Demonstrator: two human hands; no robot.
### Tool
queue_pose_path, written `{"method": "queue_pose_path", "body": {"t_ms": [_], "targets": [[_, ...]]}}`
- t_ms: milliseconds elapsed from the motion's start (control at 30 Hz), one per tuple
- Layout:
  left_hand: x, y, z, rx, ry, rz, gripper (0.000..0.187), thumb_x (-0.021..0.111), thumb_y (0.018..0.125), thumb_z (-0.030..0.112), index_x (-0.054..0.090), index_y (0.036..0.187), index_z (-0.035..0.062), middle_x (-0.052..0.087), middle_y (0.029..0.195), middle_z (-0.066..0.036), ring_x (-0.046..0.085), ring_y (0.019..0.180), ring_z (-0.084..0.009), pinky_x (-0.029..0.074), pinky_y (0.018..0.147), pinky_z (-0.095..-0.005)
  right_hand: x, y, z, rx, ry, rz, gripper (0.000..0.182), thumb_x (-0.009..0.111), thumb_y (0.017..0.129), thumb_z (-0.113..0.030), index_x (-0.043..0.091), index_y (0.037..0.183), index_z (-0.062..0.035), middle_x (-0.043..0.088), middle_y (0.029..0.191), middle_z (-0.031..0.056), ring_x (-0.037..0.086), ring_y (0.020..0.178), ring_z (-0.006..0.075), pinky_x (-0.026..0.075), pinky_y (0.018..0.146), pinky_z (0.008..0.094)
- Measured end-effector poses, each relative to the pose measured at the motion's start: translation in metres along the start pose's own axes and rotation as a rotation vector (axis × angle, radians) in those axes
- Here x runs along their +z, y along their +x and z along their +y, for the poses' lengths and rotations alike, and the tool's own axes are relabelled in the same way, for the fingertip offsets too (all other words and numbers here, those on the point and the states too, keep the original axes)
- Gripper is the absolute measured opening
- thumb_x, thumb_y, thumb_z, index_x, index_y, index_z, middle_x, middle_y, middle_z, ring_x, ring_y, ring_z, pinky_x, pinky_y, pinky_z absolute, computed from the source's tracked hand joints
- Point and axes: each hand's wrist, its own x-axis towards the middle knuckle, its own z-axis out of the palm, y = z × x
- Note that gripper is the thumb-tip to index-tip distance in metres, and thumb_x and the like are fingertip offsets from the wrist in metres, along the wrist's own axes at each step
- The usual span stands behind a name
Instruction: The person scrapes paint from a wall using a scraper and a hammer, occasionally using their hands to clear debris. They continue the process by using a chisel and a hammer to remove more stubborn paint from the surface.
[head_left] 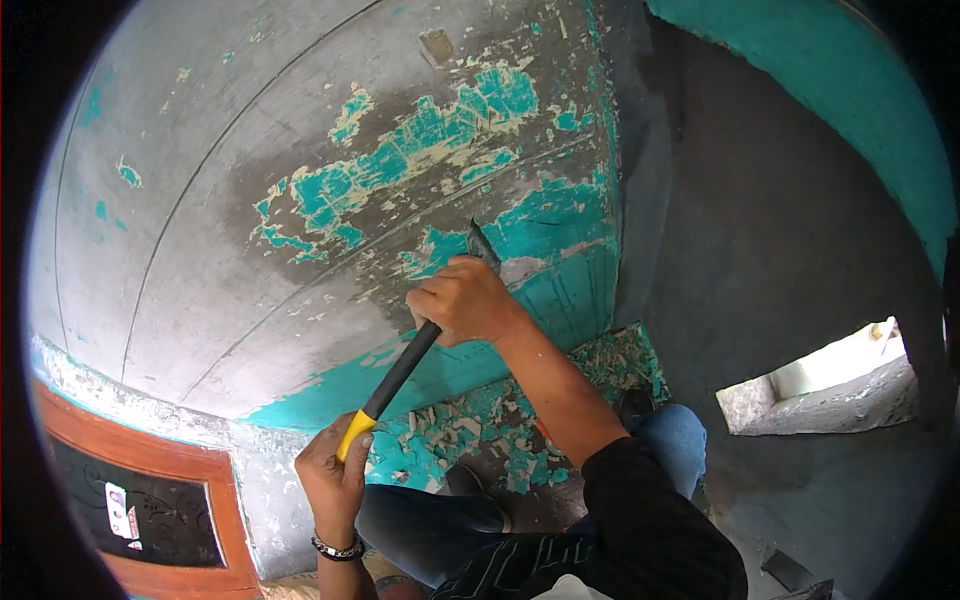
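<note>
A long-handled scraper (402,368) with a black shaft and a yellow end slants across the view. My left hand (330,460), a bracelet at its wrist, is closed around the yellow end. Higher up, near the dark metal blade (482,245), my right hand (462,303) wraps the shaft. That blade lies against the wall (330,100), at a patch of turquoise paint (545,225); its very edge is hard to make out. Bare grey plaster and pale flecks surround the patch.
Paint flakes (440,440) litter the floor along the wall's foot, around my shoes. A dark grey wall (770,200) meets the painted one at a corner on the right, with a bright opening (820,385) in it. An orange-brown wooden frame (225,510) stands at lower left.
</note>
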Motion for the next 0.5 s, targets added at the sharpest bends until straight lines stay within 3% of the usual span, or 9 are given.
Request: {"method": "queue_pose_path", "body": {"t_ms": [67,167,500], "targets": [[0.004,0.001,-0.008,0.067,-0.032,0.004,0.022,0.067,0.083,0.014,0.068,0.101,0.0019,0.068,0.083,-0.013,0.062,0.065,-0.02,0.048,0.061,-0.0293,-0.001,-0.002,0.0,0.012,0.004,-0.024,0.021,0.069,0.057,-0.017,0.051,0.067,-0.0141,0.051,0.056,0.0008,0.058,0.056,0.0231,0.042,0.055,0.0382],[-0.005,0.012,-0.003,-0.011,0.015,-0.074,0.022,0.068,0.082,0.012,0.068,0.1,0.0014,0.068,0.084,-0.014,0.063,0.066,-0.0201,0.049,0.061,-0.0292,0.001,-0.001,0.002,0.02,-0.005,0.006,0.019,0.068,0.058,-0.016,0.051,0.066,-0.0142,0.051,0.055,0.0007,0.057,0.054,0.0224,0.042,0.054,0.0372],[0.007,0.026,-0.006,0.115,0.04,-0.062,0.021,0.07,0.079,0.015,0.069,0.097,0.0035,0.065,0.075,-0.013,0.061,0.061,-0.0255,0.047,0.057,-0.0324,0.002,-0.015,0.012,0.042,-0.052,0.149,0.017,0.069,0.058,-0.017,0.052,0.064,-0.0166,0.05,0.054,-0.0005,0.056,0.052,0.0198,0.041,0.052,0.035]]}}
